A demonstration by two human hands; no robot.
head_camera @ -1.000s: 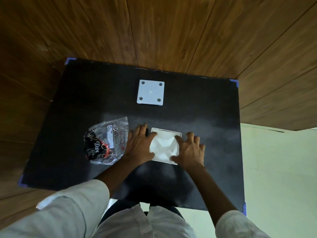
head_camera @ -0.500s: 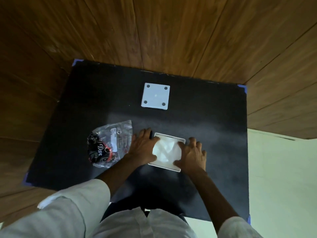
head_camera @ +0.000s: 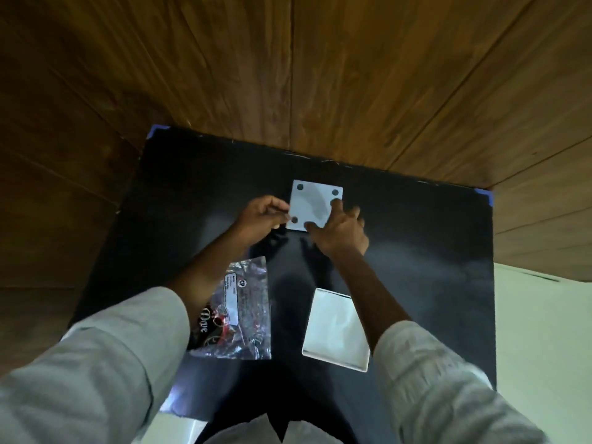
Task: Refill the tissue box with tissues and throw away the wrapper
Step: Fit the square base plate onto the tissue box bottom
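Head view: a white square panel (head_camera: 315, 208) with dark round pads at its corners is seen at the far centre of the black worktop (head_camera: 432, 251), close to the back edge. Its left edge is pinched by the left hand (head_camera: 261, 221), grip closed on it. The right hand (head_camera: 341, 232) is laid over its near-right corner, fingers (head_camera: 336, 205) spread on the face; whether that grip is clamped cannot be told. The open tissue box (head_camera: 336, 331), white tissue inside, is set near the front edge, right of centre, partly crossed by the right forearm. The crumpled clear wrapper (head_camera: 243, 312) with black-and-red print is lying just left of it, apart from it, partly under the left sleeve (head_camera: 105, 354). Bare worktop is left open on the right side and between panel and box. Blue tape is seen at the back corners.
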